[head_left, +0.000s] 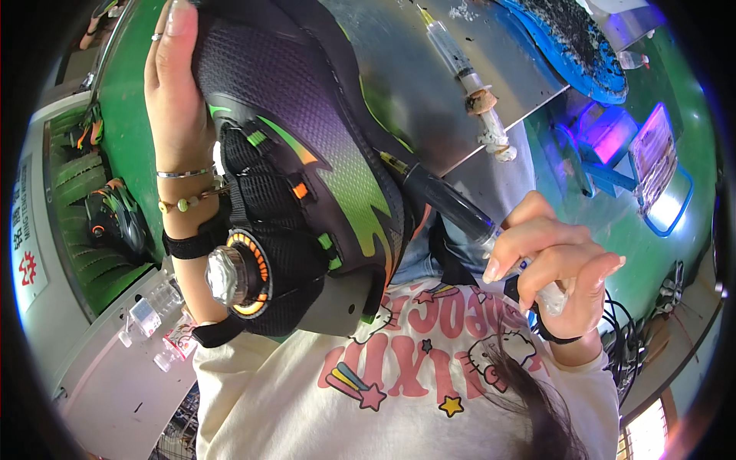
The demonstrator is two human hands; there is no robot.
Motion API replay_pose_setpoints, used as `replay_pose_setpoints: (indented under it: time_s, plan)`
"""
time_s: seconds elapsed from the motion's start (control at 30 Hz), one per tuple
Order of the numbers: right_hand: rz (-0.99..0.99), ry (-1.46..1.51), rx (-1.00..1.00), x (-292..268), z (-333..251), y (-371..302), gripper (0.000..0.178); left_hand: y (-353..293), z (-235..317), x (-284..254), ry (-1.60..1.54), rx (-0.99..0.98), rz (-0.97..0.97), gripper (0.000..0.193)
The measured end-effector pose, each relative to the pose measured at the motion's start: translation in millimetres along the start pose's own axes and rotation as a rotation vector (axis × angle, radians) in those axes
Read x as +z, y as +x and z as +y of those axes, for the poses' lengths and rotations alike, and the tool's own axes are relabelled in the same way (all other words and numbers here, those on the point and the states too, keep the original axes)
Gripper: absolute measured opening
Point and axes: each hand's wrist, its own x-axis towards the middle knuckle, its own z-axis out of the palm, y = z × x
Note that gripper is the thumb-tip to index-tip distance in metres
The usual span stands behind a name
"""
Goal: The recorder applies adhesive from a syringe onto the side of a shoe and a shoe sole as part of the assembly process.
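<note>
A black, purple and green sports shoe [337,153] with a round dial [249,274] and orange lace loops fills the left and centre of the head view. My left hand [176,92] is closed along its left side and holds it up; some of the fingers go out of view at the top. My right hand [556,264] grips a syringe [448,201] filled with dark liquid, fingers curled round its rear end. The syringe's yellowish tip lies at the shoe's right edge, by the sole; whether it touches cannot be made out.
On the metal tabletop [529,84] lie another syringe [452,57] with brownish wrapping and a blue tray [537,34] of dark residue. A blue stool [606,146] stands right. At left are small bottles [149,314] and more shoes [115,218] on a green slatted surface.
</note>
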Motion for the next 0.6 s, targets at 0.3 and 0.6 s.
replay_pose_setpoints:
  time_s: [0.3,0.6]
  plan:
    - [-0.007,-0.006,0.055,-2.1,-1.6,-7.4,0.076,0.0,-3.4,-0.8,0.014,-0.041,-0.010,0.047]
    - [-0.002,-0.045,0.077,-5.6,1.7,-19.2,0.077,-5.5,-17.1,13.0,0.012,-0.093,-0.026,0.044]
